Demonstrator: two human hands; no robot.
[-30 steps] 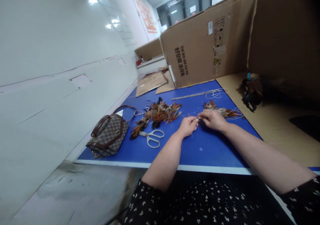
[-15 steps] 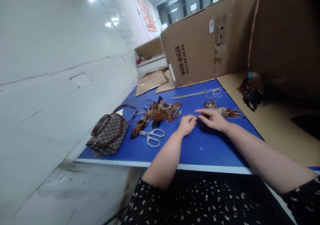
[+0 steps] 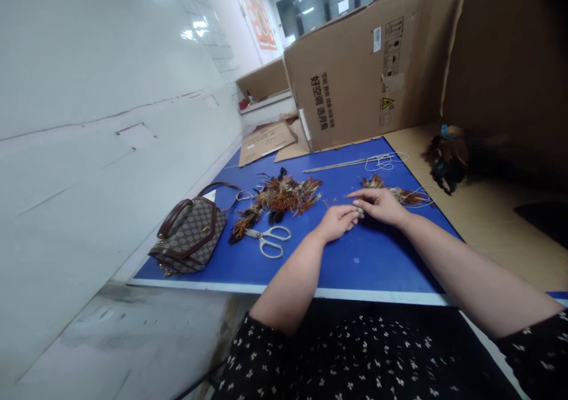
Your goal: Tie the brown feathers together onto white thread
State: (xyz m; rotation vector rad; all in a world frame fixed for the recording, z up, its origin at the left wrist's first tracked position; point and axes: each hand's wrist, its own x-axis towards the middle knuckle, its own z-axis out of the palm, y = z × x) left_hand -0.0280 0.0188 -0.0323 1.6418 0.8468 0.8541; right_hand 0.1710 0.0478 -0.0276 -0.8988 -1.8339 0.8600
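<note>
My left hand [image 3: 338,222] is closed, its thumb and fingers pinching a small pale bit [image 3: 359,211] too small to name. My right hand [image 3: 382,206] meets it from the right, thumb against the same spot and index finger stretched past it. The right hand's other fingers are hidden. Left of both hands lies a loose pile of brown and black feathers [image 3: 288,194]. Just beyond my right hand is a smaller bunch of feathers [image 3: 412,197] with thin string on it. Silver scissors [image 3: 271,240] rest with spread handles below the pile, blades partly under feathers.
A patterned handbag [image 3: 190,234] stands at the table's left end. Thin rods [image 3: 337,166] and a tangle of white string [image 3: 380,162] lie at the back. A large cardboard box [image 3: 350,74] rises behind them. A dark feather bundle [image 3: 448,157] sits on cardboard at right.
My left hand has moved slightly right and its fingers now meet my right thumb. My right thumb has closed in toward the small bit. The view has shifted slightly.
</note>
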